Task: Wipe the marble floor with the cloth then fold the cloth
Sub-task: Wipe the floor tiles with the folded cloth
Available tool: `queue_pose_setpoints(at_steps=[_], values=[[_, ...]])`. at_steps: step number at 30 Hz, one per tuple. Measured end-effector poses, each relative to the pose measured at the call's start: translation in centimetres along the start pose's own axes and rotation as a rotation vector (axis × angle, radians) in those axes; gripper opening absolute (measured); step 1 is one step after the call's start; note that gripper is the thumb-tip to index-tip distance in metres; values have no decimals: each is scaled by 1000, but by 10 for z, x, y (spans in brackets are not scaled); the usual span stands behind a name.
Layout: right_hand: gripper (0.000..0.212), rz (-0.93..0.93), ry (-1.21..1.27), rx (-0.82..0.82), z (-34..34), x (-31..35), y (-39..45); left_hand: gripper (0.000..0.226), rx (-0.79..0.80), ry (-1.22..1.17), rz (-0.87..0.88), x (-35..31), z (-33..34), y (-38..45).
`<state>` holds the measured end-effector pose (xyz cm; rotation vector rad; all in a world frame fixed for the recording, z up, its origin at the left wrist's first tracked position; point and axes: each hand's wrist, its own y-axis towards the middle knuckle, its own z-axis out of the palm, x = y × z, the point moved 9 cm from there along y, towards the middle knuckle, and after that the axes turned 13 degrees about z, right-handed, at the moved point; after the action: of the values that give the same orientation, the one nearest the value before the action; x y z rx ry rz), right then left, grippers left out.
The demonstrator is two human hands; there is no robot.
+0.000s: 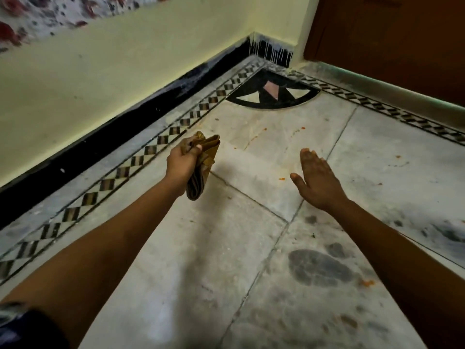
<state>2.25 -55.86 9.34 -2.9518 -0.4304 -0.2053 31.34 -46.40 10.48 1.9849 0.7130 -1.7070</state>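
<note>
Home room corner: inlaid marble floor (pixel 251 235), painted wall (pixel 100 79), wooden door (pixel 390 41).

Cloth (pixel 205 159): middle hidden inside left hand (pixel 182 163) grip; wooden door (pixel 392 39) cut by top and right edges; patterned fabric (pixel 37 13) upper left blurred.

The cloth (pixel 205 162) is hanging bunched in loose folds above the marble floor (pixel 251 235), mustard yellow with darker stripes toward its lower end, gripped near its top by the left hand (pixel 182 162). The floor's pale grey slabs are showing thin joints, small orange specks, dark smudges and a black-and-white checkered border along the wall.
</note>
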Motion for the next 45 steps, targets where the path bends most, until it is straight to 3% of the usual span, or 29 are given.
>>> queue_pose_setpoints(at_steps=[6, 11, 13, 15, 16, 18, 19, 22, 24, 27, 33, 35, 39, 42, 45], values=[[80, 80, 34, 22, 27, -14, 16, 32, 94, 63, 47, -2, 39, 29], [88, 94, 66, -52, 60, -31, 44, 44, 87, 543, 280, 0, 76, 79], [81, 146, 110, -79, 73, -37, 62, 46, 115, 698, 333, 10, 92, 93], [76, 212, 150, -85, 86, -44, 78, 54, 258, 811, 385, 32, 116, 104], [75, 226, 159, -95, 91, -47, 83, 64, 409, 889, 389, 49, 132, 103], [73, 228, 168, -121, 104, -49, 89, 79, 714, 1006, 307, 95, 156, 89], [72, 219, 162, -128, 108, -51, 94, 79, 764, 1008, 267, 110, 161, 85], [71, 247, 161, -108, 129, -64, 120, 62, 561, 900, 194, 133, 164, 104], [71, 272, 150, -154, 119, -68, 126, 55, 513, 1039, 258, 123, 164, 117], [69, 288, 98, -219, 113, -68, 125, 55, 538, 1223, 357, 116, 179, 137], [69, 308, 89, -186, 121, -69, 130, 57, 560, 1266, 339, 112, 234, 203], [69, 311, 97, -181, 120, -69, 129, 60, 602, 1297, 397, 111, 244, 190], [70, 321, 100, -157, 119, -69, 129, 65, 760, 1240, 670, 112, 215, 84], [70, 323, 79, -148, 120, -68, 129, 63, 794, 1227, 605, 119, 172, 51], [69, 329, 81, -150, 120, -69, 129, 66, 795, 1236, 515, 115, 182, 81]])
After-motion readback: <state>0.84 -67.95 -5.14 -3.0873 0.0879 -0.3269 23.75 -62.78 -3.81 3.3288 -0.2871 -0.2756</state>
